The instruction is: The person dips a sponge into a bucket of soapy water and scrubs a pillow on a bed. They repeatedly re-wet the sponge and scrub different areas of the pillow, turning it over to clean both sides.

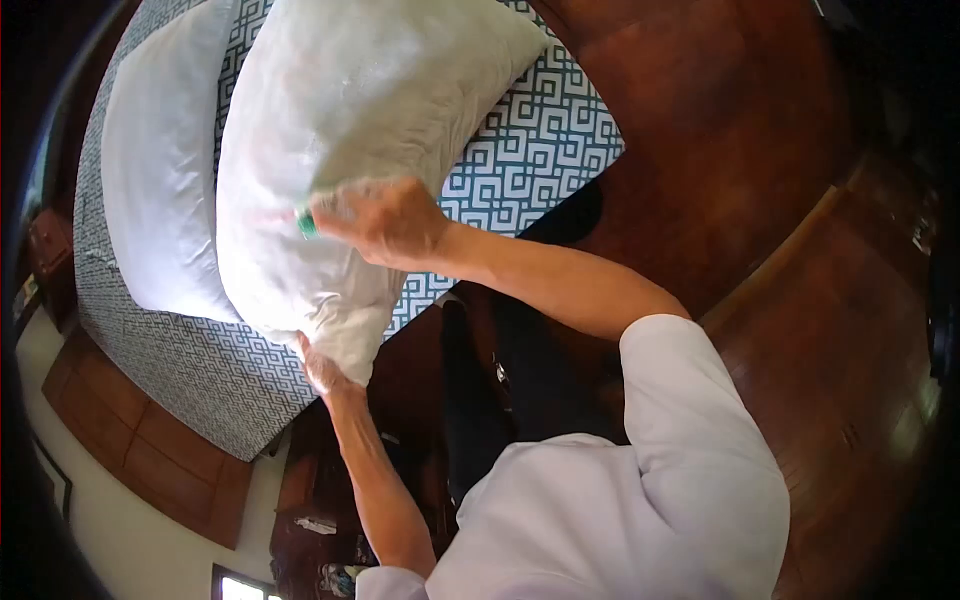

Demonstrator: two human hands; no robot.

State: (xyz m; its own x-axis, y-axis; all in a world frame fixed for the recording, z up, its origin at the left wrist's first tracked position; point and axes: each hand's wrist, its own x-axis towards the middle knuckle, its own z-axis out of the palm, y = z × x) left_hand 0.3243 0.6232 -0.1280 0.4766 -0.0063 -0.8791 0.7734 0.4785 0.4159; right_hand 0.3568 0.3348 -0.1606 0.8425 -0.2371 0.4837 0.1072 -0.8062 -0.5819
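Observation:
A large white pillow (370,100) lies on a bed sheet with a green-and-white square maze pattern (545,140). My left hand (322,368) grips the pillow's near corner, its fingers partly hidden by the cloth. Over the near half of the pillow, my right hand (385,220) is closed around a small object with a green part (306,222). Motion blur keeps me from telling the object's kind, or whether it touches the pillow. Just left of the large pillow is a second white pillow (160,170).
The bed's right corner juts over a reddish-brown wooden floor (720,150). A brown wooden panel (150,440) stands at the lower left by a pale wall (90,480). Dark furniture with small items on it (315,525) is beside my left forearm.

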